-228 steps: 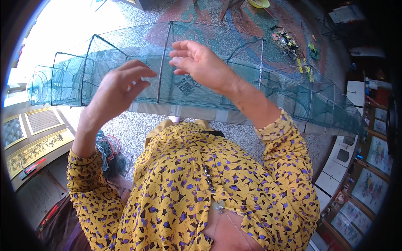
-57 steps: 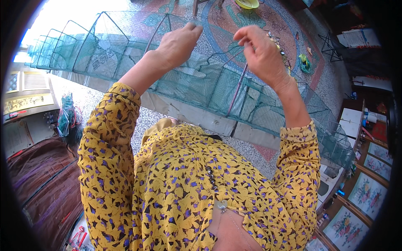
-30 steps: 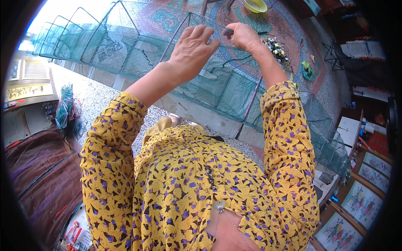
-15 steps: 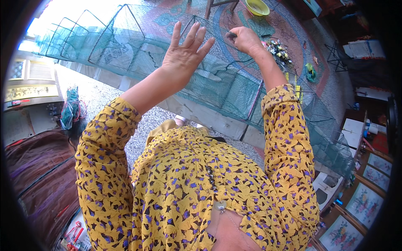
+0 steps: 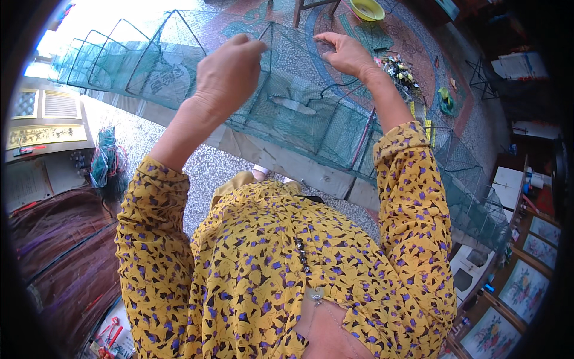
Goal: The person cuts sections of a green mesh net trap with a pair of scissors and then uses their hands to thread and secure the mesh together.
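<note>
A long green mesh net trap [image 5: 317, 131] with dark wire frames stretches across in front of me, its folds lying over a pale board. My left hand [image 5: 230, 75] is raised at the trap's upper part, near a dark frame corner. Its fingers are curled together and slightly blurred; what they hold, if anything, is hidden. Over the mesh to the right is my right hand [image 5: 350, 57], its index finger stretched forward and the thumb apart below it. Nothing plain shows between them. A reddish rod [image 5: 363, 137] runs along the mesh below the right hand.
Beyond the trap stand a yellow basin [image 5: 368, 9] and a wooden stool [image 5: 315, 7]. A bundle of small coloured pieces [image 5: 397, 72] and a green bag [image 5: 445, 102] lie on the patterned floor. Dark brown cloth [image 5: 60, 245] is at left, a floral-panelled cabinet [image 5: 520, 287] at right.
My left hand went from spread fingers to curled ones and moved slightly left and nearer. My right hand's pinch loosened, its fingers now stretched out; the dark bit at its fingertips no longer shows.
</note>
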`<state>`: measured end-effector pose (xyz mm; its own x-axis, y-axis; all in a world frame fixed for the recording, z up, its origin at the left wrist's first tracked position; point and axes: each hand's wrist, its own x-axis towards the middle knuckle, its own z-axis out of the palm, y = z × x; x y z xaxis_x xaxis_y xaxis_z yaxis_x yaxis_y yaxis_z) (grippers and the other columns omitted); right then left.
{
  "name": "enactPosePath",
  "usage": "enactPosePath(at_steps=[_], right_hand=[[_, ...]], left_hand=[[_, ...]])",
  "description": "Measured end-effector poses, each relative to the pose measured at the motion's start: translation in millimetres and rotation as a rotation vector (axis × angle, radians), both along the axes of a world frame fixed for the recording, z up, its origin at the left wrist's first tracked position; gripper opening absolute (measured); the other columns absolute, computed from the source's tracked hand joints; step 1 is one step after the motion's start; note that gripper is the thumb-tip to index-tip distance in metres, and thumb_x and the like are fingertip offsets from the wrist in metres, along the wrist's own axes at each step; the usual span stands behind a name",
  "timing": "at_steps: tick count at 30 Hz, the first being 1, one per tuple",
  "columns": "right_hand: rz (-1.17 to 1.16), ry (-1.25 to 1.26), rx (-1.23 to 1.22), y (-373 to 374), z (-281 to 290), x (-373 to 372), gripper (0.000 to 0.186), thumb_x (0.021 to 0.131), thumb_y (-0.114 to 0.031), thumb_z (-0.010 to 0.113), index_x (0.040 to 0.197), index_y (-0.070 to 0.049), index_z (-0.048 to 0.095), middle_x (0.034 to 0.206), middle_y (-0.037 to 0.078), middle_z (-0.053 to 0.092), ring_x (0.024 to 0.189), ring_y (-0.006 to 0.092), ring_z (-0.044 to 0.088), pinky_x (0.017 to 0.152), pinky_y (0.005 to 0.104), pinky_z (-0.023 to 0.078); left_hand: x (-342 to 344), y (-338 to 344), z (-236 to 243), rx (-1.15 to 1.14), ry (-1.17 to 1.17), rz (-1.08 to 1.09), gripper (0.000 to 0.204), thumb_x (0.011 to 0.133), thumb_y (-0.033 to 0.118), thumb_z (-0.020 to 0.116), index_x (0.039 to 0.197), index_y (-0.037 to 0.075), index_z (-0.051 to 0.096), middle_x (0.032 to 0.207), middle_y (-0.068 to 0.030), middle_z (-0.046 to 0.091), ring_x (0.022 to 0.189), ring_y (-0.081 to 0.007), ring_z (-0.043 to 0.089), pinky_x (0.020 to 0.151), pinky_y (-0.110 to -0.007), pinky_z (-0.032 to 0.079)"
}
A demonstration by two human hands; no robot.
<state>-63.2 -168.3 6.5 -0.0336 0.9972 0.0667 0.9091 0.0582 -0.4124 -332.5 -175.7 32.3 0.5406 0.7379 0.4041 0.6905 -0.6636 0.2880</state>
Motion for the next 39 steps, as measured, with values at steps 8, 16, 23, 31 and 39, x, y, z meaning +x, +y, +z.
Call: enactPosePath(at_steps=[8, 16, 23, 31, 39], right_hand=[[0.519, -0.107, 0.462, -35.3, 34.4, -73.3, 0.036, 0.074, -0.002, 0.058, 0.109, -0.009, 0.062, 0.109, 0.009, 0.062, 0.104, 0.0245, 0.057, 0.092, 0.0361, 0.046], [0.532, -0.157, 0.405, -38.6, 9.3, -114.1, 0.043, 0.077, 0.001, 0.058, 0.118, -0.007, 0.052, 0.121, 0.008, 0.055, 0.107, 0.0248, 0.056, 0.087, 0.0355, 0.048], [0.549, -0.131, 0.412, -35.9, -9.7, -103.5, 0.045, 0.079, 0.0, 0.059, 0.123, -0.007, 0.053, 0.116, 0.009, 0.055, 0.106, 0.0278, 0.056, 0.088, 0.0371, 0.048], [0.435, -0.13, 0.242, -35.6, -4.7, -99.0, 0.039, 0.08, -0.007, 0.064, 0.118, -0.016, 0.056, 0.102, 0.009, 0.051, 0.093, 0.0268, 0.056, 0.077, 0.0365, 0.049], [0.379, -0.202, 0.318, -47.8, 4.6, -92.6, 0.01, 0.079, -0.018, 0.067, 0.088, -0.013, 0.065, 0.086, 0.003, 0.055, 0.085, 0.0231, 0.058, 0.071, 0.0348, 0.05]], left_hand=[[-29.0, 19.2, 2.8, -0.785, -0.683, -0.08, 0.02, 0.091, 0.013, 0.057, 0.107, 0.004, 0.066, 0.085, -0.0043, 0.069, 0.066, -0.0056, 0.06, 0.061, -0.021, 0.051], [-32.7, 10.3, 4.7, -0.805, -0.792, -0.103, 0.022, 0.094, 0.014, 0.055, 0.112, 0.005, 0.064, 0.093, -0.0059, 0.069, 0.077, -0.0093, 0.066, 0.069, -0.023, 0.055], [-31.0, 6.9, 4.3, -0.787, -0.816, -0.109, 0.023, 0.094, 0.015, 0.056, 0.112, 0.005, 0.064, 0.095, -0.0072, 0.07, 0.079, -0.0112, 0.067, 0.071, -0.024, 0.056], [-14.5, 3.9, -12.0, -0.872, -0.865, -0.133, 0.018, 0.092, 0.007, 0.054, 0.105, 0.001, 0.064, 0.089, -0.0067, 0.069, 0.08, -0.01, 0.065, 0.071, -0.022, 0.054], [-3.1, -4.5, -19.3, -0.581, -0.438, -0.077, 0.025, 0.093, 0.006, 0.05, 0.116, -0.001, 0.058, 0.1, -0.018, 0.066, 0.091, -0.0216, 0.065, 0.08, -0.032, 0.051]])
